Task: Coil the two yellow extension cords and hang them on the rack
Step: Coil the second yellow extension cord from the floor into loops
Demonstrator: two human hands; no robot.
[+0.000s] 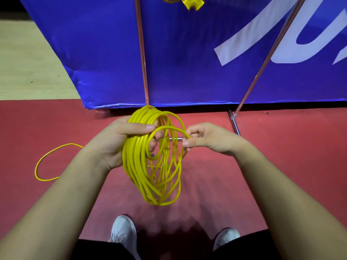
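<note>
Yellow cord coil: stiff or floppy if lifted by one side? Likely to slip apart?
Probably floppy: the yellow cord coil sags into a long oval below the left hand. Loops likely splay if gripped loosely; several fan out toward the right hand. Seems light: one hand carries most of it.

A blue banner point(187, 53) with large white lettering stood upright; red flooring point(281, 156) stretched in front of it, and pale wooden floor point(28, 62) lay to its left.

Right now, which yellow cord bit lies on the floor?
The single loose loop on the red floor, left of the left hand. The thick coil is in that hand; the yellow socket is up top.
</note>
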